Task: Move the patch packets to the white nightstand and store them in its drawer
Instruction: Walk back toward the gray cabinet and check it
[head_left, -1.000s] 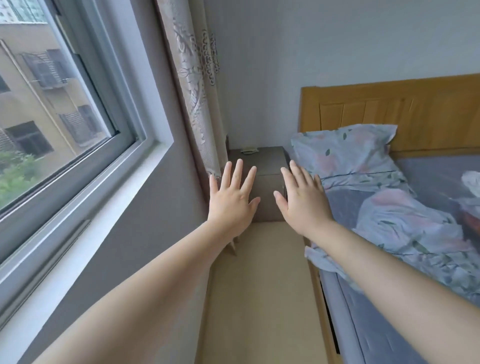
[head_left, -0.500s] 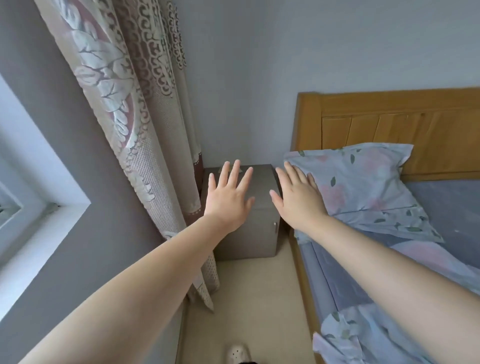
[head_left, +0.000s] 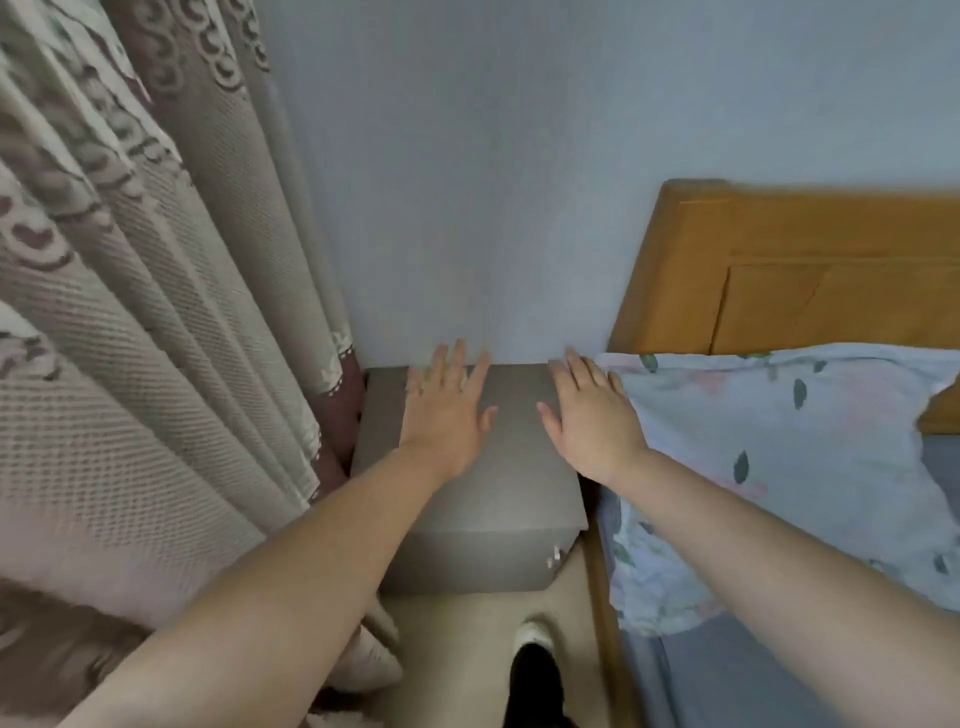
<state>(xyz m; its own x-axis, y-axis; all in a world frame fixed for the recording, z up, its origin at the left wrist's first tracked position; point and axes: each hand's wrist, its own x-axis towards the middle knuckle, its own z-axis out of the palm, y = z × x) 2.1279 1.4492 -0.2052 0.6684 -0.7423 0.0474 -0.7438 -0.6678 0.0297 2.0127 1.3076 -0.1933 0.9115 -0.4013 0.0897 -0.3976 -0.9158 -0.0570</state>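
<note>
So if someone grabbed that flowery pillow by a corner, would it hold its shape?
Probably not: the pillow looks soft and its case wrinkled, so it would likely sag. Such stuffed fabric is probably light. Lying flat on the bed, it should not roll.

At 9 o'clock I see the curtain (head_left: 156, 312), beige weave with mauve-brown scrolls. The wall (head_left: 467, 182) at 12 o'clock is pale blue-grey. The nightstand (head_left: 509, 483) in the middle looks grey-beige, its handle (head_left: 555, 557) silvery. At 2 o'clock the headboard (head_left: 805, 249) is honey-orange wood. The pillow (head_left: 779, 441) at 3 o'clock is pale blue with dark green leaves and faint pink blooms. My shoe (head_left: 532, 636) at 6 o'clock is white-toed, on a cream floor (head_left: 457, 623).
</note>
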